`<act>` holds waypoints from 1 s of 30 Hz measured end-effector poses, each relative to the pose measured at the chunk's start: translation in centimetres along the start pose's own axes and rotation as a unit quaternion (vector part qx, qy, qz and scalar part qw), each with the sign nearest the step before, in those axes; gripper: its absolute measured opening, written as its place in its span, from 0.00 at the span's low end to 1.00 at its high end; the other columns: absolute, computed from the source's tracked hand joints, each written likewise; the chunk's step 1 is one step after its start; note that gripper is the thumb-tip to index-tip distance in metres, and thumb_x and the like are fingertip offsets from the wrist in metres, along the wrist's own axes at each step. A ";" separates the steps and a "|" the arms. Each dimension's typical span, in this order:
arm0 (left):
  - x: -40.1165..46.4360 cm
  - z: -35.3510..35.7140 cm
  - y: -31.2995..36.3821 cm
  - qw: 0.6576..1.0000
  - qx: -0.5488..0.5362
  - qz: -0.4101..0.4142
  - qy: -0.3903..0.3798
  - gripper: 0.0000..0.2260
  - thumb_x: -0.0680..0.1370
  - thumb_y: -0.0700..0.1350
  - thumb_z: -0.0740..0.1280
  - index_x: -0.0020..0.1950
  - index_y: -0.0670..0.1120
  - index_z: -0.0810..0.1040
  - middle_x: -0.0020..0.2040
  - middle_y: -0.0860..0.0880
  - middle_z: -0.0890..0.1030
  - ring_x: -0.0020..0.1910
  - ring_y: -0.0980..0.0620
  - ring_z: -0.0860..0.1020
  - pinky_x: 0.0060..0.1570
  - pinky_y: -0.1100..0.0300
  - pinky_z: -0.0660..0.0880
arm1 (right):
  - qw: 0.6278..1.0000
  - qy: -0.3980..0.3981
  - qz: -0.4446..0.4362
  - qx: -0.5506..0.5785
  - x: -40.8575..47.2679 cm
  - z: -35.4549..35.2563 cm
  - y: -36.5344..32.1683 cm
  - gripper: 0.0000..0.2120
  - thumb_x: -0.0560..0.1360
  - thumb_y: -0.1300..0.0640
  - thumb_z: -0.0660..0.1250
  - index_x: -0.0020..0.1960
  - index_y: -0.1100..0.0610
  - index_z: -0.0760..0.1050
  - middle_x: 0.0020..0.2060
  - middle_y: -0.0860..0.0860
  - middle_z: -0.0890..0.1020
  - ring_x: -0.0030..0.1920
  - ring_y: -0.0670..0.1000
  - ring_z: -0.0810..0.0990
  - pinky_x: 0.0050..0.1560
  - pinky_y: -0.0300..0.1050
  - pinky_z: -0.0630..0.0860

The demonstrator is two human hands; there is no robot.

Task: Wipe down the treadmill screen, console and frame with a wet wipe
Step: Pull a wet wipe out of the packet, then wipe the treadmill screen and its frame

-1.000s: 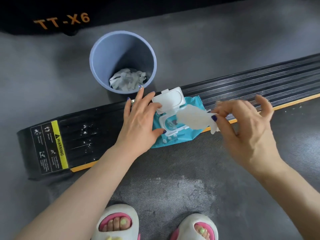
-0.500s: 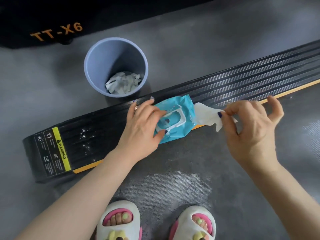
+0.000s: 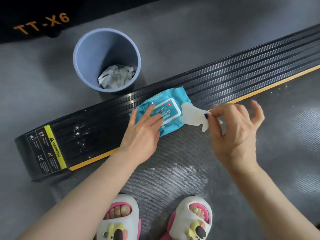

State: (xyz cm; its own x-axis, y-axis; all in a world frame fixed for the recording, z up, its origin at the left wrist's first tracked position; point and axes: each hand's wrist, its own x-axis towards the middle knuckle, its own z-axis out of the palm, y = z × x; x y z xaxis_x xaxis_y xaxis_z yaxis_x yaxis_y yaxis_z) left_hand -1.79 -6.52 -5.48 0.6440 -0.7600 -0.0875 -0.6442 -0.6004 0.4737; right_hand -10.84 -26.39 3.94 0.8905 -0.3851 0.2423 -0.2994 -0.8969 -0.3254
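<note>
2 hands in the head view, both over the treadmill's left side rail (image 3: pixel 242 78), a black ribbed strip with an orange edge running diagonally across the frame. Left hand (image 3: pixel 143 129): fingers straight and spread, pressing flat on the teal wipe pack (image 3: pixel 173 97), which lies on the rail with its near edge over the orange line and onto the grey belt (image 3: pixel 173 170). Pack lid (image 3: pixel 168 109) is closed, white-bordered, printed label facing up. Right hand (image 3: pixel 237 129): thumb and forefinger pinch 1 white wet wipe (image 3: pixel 192 115); the other fingers are loosely curled and raised. The wipe hangs between the pack's right end and the right hand, and its left edge touches or overlaps the pack; I cannot tell whether it is fully free of it. Blue bin (image 3: pixel 83 54) stands on the grey floor just beyond the rail, with crumpled white wipes (image 3: pixel 116 77) at the bottom. Yellow warning label (image 3: pixel 46 149) sits at the rail's left end; white specks mark the rail beside it. 2 slippers (image 3: pixel 190 220) with open toes stand on the belt at the bottom edge. Orange lettering TT-X6 (image 3: pixel 41 23) shows on a black part, top left.
</note>
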 end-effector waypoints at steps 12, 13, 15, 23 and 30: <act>1.5 -18.4 9.1 0.976 -0.216 0.029 0.020 0.19 0.71 0.46 0.77 0.63 0.49 0.83 0.60 0.52 0.84 0.74 0.55 0.66 0.74 0.42 0.57 | 0.994 -0.038 0.005 0.104 3.2 -14.1 -7.4 0.04 0.78 0.61 0.66 0.44 0.59 0.77 0.45 0.50 0.82 0.50 0.46 0.78 0.71 0.57 0.59; 1.4 -20.2 9.9 0.978 -0.205 0.027 0.031 0.14 0.72 0.47 0.75 0.57 0.49 0.85 0.54 0.51 0.86 0.71 0.55 0.69 0.73 0.42 0.60 | 0.994 -0.035 0.003 0.106 3.8 -16.0 -8.2 0.04 0.77 0.61 0.67 0.44 0.58 0.78 0.44 0.50 0.82 0.51 0.47 0.78 0.71 0.56 0.60; 1.2 -24.1 11.5 0.982 -0.175 0.036 0.058 0.09 0.71 0.49 0.73 0.48 0.48 0.86 0.46 0.51 0.86 0.63 0.54 0.76 0.66 0.46 0.68 | 0.994 -0.030 -0.003 0.106 4.9 -20.0 -9.7 0.05 0.78 0.60 0.66 0.44 0.58 0.78 0.43 0.50 0.82 0.52 0.47 0.78 0.70 0.54 0.61; 1.1 -43.8 21.7 0.990 -0.108 0.080 0.046 0.05 0.73 0.43 0.77 0.46 0.48 0.84 0.38 0.51 0.83 0.39 0.47 0.80 0.40 0.47 0.77 | 0.998 0.004 -0.017 0.055 8.7 -37.8 -15.3 0.11 0.80 0.57 0.63 0.41 0.57 0.78 0.41 0.47 0.82 0.52 0.48 0.80 0.72 0.51 0.59; 1.6 -60.0 33.8 0.971 -0.220 0.068 0.061 0.10 0.73 0.46 0.67 0.49 0.57 0.85 0.38 0.55 0.84 0.39 0.53 0.80 0.44 0.52 0.77 | 0.997 0.073 -0.013 0.038 10.0 -53.5 -19.7 0.09 0.81 0.51 0.64 0.46 0.52 0.79 0.45 0.44 0.83 0.56 0.45 0.80 0.72 0.59 0.59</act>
State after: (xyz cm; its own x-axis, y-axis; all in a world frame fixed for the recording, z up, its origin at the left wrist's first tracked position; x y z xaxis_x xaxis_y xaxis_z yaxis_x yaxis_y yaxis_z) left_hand 2.18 -13.10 63.00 0.6269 -0.7735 0.0933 -0.5056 -0.3127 0.8041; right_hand -14.36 -24.21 61.72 0.8372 -0.3938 0.3795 -0.2449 -0.8904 -0.3837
